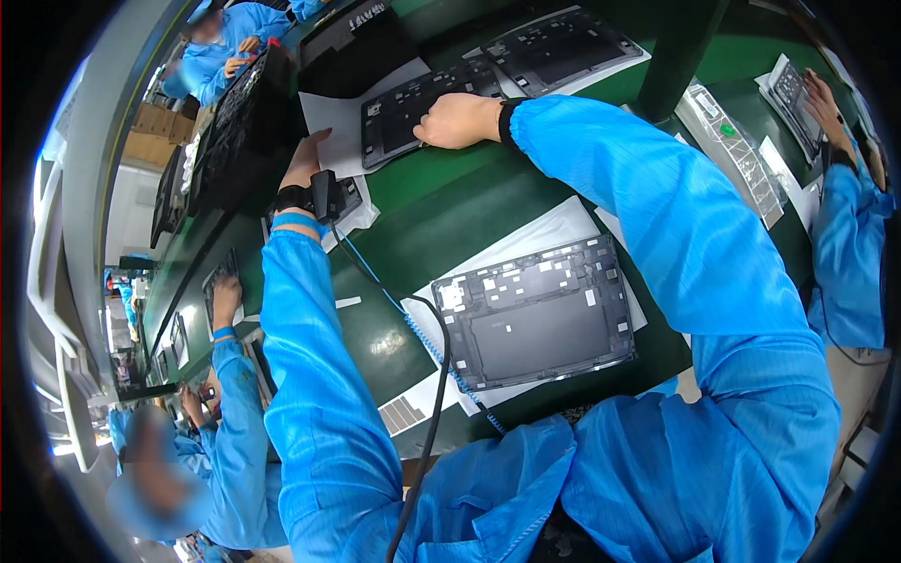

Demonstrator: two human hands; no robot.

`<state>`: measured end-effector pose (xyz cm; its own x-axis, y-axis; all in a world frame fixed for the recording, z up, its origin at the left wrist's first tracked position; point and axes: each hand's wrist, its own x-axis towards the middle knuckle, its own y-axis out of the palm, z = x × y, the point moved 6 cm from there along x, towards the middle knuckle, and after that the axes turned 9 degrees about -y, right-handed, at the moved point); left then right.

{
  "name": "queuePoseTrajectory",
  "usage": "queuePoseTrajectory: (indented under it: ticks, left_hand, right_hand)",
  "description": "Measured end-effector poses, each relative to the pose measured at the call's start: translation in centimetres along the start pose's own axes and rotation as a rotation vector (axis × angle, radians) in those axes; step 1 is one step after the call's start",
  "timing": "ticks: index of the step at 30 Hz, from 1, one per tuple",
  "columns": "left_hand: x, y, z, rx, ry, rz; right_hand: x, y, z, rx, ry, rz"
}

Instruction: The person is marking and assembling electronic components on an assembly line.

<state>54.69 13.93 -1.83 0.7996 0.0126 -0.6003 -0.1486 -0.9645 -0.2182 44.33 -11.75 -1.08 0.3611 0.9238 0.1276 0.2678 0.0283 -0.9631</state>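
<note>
My right hand (458, 121) is closed, its fingers curled at the near side of a black tablet housing (394, 108). Whatever its fingers may grip is hidden. To the left, my left hand (302, 161) reaches beside the white sheet (335, 120) under that housing. One digit points up; the other fingers are out of sight. In front of me another black tablet housing (549, 328), dotted with small white pieces, lies on white paper (535, 239). A blue coiled cord (427, 345) and a black cable (445, 375) run from my left wrist toward my body.
Another housing (563, 52) lies at the back on the green table (394, 220). A dark post (680, 61) rises at the back right, near a clear-wrapped strip (730, 150). Co-workers in blue sleeves (849, 253) work on both sides. A black bin (249, 122) stands at left.
</note>
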Motion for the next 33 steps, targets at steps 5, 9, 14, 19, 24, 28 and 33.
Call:
queuePoseTrajectory:
  ticks: [5, 9, 14, 19, 24, 28, 33]
  left_hand:
    - [-5.0, 3.7, 0.8, -0.231, -0.063, 0.023]
    - [-1.2, 2.7, 2.0, -0.195, -0.015, 0.087]
    - [-2.0, 6.7, 0.7, -0.413, 0.068, 0.304]
    - [-1.8, 7.5, 1.1, -0.29, -0.002, 0.305]
    - [-1.8, 2.6, -0.7, -0.206, 0.067, 0.193]
    - [-8.1, 3.4, -5.8, -0.289, 0.195, 0.341]
    - [-11.2, 7.2, -12.8, -0.305, 0.207, 0.458]
  right_hand:
    - [-0.1, -0.3, 0.2, 0.037, 0.027, 0.05]
    - [-0.1, -0.7, 0.2, 0.0, 0.02, -0.13]
    - [-1.2, -1.3, 0.2, -0.045, 0.023, -0.131]
    - [-1.5, -1.8, 0.7, -0.125, -0.011, -0.192]
    - [-2.1, -5.1, 1.2, -0.011, 0.25, -0.451]
    - [-6.4, -6.2, -0.1, 0.764, 0.836, -0.634]
    - [-7.8, -4.6, 4.7, 2.064, 0.997, -0.581]
